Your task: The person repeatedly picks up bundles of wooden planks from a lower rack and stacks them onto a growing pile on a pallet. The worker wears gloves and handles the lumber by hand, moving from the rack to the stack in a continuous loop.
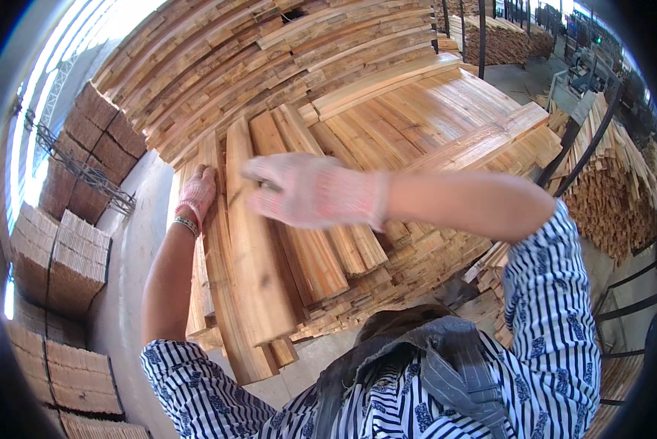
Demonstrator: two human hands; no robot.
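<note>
Wooden boards lie side by side on a broad stack of lumber before me. My left hand, in a knitted glove with pinkish ribbing, rests along the edge of a long board at the left; its fingertips are partly hidden, so its hold is unclear. My right hand, gloved too and blurred, is over a pale, wide board, with a gap between thumb and fingers. Whether it touches that board cannot be told. More boards lie to the right, under and beyond the right hand.
A high wall of stacked lumber rises behind the boards. A thick plank lies across the stack at right. Strapped wood bundles stand at left beyond the floor. Bundled sticks and black metal bars are at right.
</note>
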